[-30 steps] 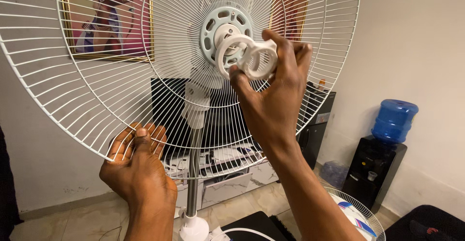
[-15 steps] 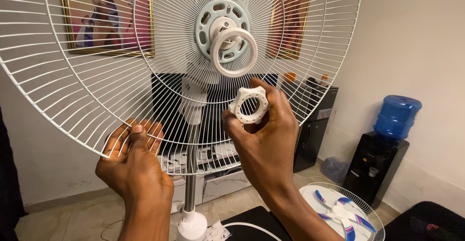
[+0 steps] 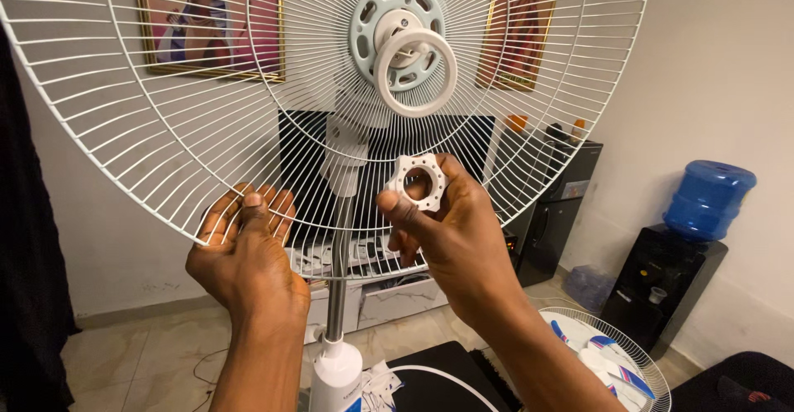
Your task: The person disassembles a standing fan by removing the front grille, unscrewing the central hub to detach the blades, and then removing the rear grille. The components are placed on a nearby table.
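We have the right hand closed around a white plastic ring nut, pinched at its rim between thumb and fingertips, held in the air just below the hub of the standing fan and clear of it. Our left hand is curled around the lower rim of the rear guard, fingers hooked through the wires, steadying the white wire grille. Here's the risk as we judge it: that nut is small and smooth, held only at its edge, so a slip would send it to the tiled floor, where it could roll under the furniture. And the guard sits on the motor face with only our left hand on it now; loosen that grip and the grille could tip or swing off the hub. Below, the white fan pole runs down to its base, with the front guard lying flat at lower right, blades resting in it. Around us, pale walls, two framed pictures behind the grille, a dark cabinet, and a blue water bottle atop a black dispenser by the right wall.
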